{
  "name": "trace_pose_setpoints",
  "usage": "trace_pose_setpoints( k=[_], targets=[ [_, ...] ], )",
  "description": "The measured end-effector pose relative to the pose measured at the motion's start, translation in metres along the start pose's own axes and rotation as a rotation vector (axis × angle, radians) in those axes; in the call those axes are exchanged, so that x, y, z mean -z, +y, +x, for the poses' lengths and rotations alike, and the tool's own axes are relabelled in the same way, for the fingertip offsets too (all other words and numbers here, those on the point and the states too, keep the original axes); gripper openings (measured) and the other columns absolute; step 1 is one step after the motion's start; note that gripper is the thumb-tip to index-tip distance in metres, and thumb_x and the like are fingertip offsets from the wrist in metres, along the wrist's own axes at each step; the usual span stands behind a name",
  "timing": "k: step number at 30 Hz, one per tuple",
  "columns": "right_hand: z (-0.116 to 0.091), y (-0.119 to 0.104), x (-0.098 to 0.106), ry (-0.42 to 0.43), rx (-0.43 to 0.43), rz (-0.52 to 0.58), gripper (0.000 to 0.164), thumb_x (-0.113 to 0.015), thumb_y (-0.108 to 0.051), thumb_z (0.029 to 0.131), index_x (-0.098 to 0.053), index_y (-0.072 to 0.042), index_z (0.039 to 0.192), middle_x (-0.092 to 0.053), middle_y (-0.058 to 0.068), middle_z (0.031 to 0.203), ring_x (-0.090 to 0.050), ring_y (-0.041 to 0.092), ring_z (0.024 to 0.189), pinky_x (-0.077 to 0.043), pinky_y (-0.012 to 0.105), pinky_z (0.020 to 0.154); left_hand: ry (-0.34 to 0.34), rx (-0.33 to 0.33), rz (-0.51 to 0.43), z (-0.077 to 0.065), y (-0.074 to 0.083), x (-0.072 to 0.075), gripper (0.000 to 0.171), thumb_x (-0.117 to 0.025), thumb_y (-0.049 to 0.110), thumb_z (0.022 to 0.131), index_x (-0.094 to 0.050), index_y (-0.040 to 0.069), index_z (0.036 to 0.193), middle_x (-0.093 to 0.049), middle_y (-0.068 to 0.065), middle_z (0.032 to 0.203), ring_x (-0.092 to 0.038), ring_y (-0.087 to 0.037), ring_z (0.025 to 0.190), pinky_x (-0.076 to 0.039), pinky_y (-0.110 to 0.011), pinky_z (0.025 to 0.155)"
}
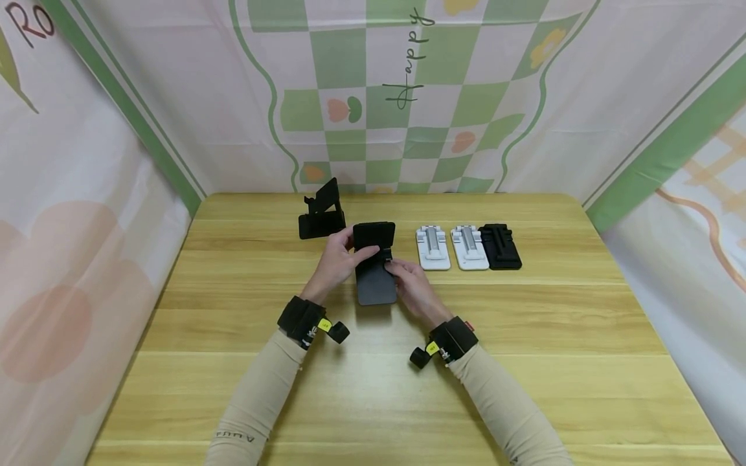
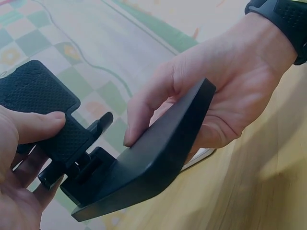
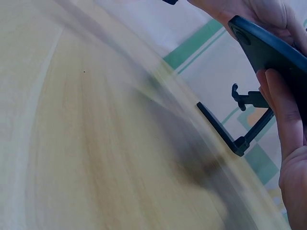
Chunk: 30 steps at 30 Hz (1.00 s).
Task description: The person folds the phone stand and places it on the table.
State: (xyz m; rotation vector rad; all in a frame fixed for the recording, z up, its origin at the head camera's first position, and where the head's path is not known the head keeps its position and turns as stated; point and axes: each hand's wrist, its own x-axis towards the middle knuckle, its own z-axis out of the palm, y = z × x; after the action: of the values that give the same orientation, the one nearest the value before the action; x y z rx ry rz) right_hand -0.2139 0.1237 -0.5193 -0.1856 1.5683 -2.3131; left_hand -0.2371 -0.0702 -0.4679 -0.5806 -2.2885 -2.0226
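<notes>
Both hands hold a black folding phone stand (image 1: 375, 285) above the table's middle. My left hand (image 1: 337, 260) pinches its textured upper plate (image 2: 41, 93), thumb on the near face. On the other side, my right hand (image 1: 415, 288) grips the flat base (image 2: 158, 148) by its edge, near the hinge. In the left wrist view the plate is folded out from the base at the hinge (image 2: 84, 167). A second black phone stand (image 1: 322, 225) stands unfolded on the table, just beyond my left hand; the right wrist view shows it from the side.
To the right lie two white folded phone stands, one (image 1: 433, 255) apart and one (image 1: 471, 255) touching a black folded stand (image 1: 502, 249). The wooden table (image 1: 373, 388) ends at a patterned cloth (image 1: 396, 142) at the back. Cloth also hangs at both sides.
</notes>
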Motion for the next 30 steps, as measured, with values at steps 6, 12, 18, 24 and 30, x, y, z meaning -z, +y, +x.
trace_pose_setpoints(
  k=[6, 12, 18, 24, 30],
  targets=[
    [0.000, 0.000, 0.001, -0.009, 0.001, -0.008, 0.026, -0.046, -0.005, 0.107, -0.071, -0.009, 0.111, -0.073, 0.000, 0.101, -0.069, 0.009, 0.085, -0.057, 0.021, 0.073, 0.029, -0.015, 0.003, 0.002, -0.003, -0.002, 0.031, -0.076, 0.002, 0.092, -0.068, -0.004, 0.121, -0.072, -0.020, 0.118, -0.068, -0.030, 0.107, -0.052, -0.029, 0.091],
    [0.000, 0.001, 0.002, -0.011, -0.002, -0.008, 0.023, -0.046, -0.006, 0.107, -0.068, -0.004, 0.115, -0.072, 0.000, 0.100, -0.069, 0.009, 0.084, -0.058, 0.022, 0.072, 0.045, -0.027, 0.001, 0.003, -0.006, -0.004, 0.031, -0.076, 0.000, 0.091, -0.069, -0.005, 0.121, -0.072, -0.022, 0.117, -0.068, -0.031, 0.106, -0.052, -0.029, 0.092],
    [-0.001, 0.001, 0.002, 0.001, -0.012, 0.001, 0.023, -0.045, -0.006, 0.108, -0.068, -0.006, 0.111, -0.071, 0.000, 0.099, -0.068, 0.010, 0.082, -0.057, 0.022, 0.071, 0.038, -0.013, -0.007, 0.003, -0.005, -0.004, 0.032, -0.076, -0.001, 0.091, -0.068, -0.005, 0.122, -0.071, -0.022, 0.118, -0.068, -0.033, 0.108, -0.052, -0.029, 0.091],
    [-0.001, 0.001, 0.002, 0.008, -0.018, -0.004, 0.022, -0.045, -0.007, 0.108, -0.067, -0.006, 0.114, -0.071, 0.000, 0.102, -0.067, 0.010, 0.086, -0.057, 0.022, 0.074, -0.012, -0.004, -0.011, 0.003, 0.001, -0.003, 0.034, -0.073, 0.002, 0.095, -0.065, -0.002, 0.128, -0.068, -0.020, 0.125, -0.064, -0.032, 0.114, -0.050, -0.042, 0.099],
    [0.000, -0.001, 0.003, 0.043, -0.033, -0.021, 0.020, -0.046, -0.008, 0.107, -0.064, -0.004, 0.117, -0.070, -0.002, 0.101, -0.065, 0.008, 0.087, -0.055, 0.021, 0.074, -0.027, -0.093, 0.069, 0.004, 0.018, 0.002, 0.044, -0.072, 0.010, 0.098, -0.060, 0.008, 0.140, -0.062, -0.009, 0.139, -0.054, -0.025, 0.129, -0.038, -0.047, 0.115]
  ],
)
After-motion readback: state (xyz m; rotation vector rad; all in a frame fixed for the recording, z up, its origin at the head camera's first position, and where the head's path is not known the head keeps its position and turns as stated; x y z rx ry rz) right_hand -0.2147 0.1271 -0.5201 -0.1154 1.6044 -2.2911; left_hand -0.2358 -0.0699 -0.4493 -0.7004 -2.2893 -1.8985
